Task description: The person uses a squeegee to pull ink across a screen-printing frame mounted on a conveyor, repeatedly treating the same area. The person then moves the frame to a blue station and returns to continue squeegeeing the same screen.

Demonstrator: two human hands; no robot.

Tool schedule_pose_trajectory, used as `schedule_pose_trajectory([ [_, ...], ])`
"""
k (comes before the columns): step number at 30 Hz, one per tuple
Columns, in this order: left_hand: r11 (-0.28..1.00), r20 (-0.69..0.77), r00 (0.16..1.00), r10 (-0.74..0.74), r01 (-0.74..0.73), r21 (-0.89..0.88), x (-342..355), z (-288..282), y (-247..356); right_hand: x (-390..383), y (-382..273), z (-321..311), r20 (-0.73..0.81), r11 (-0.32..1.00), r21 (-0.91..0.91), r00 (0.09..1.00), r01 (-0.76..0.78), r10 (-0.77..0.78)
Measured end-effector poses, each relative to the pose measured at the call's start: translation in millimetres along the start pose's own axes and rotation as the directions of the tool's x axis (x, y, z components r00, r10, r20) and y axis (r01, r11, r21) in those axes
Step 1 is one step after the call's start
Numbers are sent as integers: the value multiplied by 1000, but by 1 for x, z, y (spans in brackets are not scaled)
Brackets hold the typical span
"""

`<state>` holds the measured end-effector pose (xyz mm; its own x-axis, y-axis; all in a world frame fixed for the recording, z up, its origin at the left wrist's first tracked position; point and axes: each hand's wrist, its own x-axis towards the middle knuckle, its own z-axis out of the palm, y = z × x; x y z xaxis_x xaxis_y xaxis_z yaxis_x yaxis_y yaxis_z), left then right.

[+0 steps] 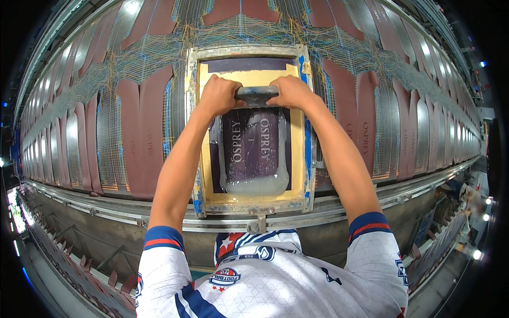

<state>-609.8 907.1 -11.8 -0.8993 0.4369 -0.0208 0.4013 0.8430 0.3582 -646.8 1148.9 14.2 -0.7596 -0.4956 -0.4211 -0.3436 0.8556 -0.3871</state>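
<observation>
Both arms reach forward over a screen printing frame (256,210) that lies on the long table. My left hand (219,95) is closed round the left end of a dark squeegee (256,95). Its right end is gripped by my right hand (291,93). The squeegee stands across the far part of the dark mesh (252,143), which has pale lettering in it. Milky, wet ink (257,184) pools along the near edge of the mesh and runs up both sides. Yellow tape (299,159) borders the mesh inside the frame. The squeegee's blade edge is hidden from view.
Maroon fabric pieces (140,138) lie in rows on the table at left, with more maroon pieces (350,116) at right. Coloured lines cover the table surface (233,33). A metal rail (122,212) with a clamp (257,224) runs along the near edge.
</observation>
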Motion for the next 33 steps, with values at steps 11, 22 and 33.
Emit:
schedule_pose_trajectory([
  [11, 988, -98, 995, 0, -15, -152, -205, 50, 118, -191, -50, 133, -211, 967, -57, 944, 248, -255],
  [22, 999, -84, 996, 11, -9, 33, -32, 4, 23, -32, -2, 20, -167, 989, -79, 976, 128, -140],
  [33, 999, -133, 991, -9, 3, -42, -27, 12, 22, -28, -2, 22, -104, 998, 6, 993, 64, -64],
])
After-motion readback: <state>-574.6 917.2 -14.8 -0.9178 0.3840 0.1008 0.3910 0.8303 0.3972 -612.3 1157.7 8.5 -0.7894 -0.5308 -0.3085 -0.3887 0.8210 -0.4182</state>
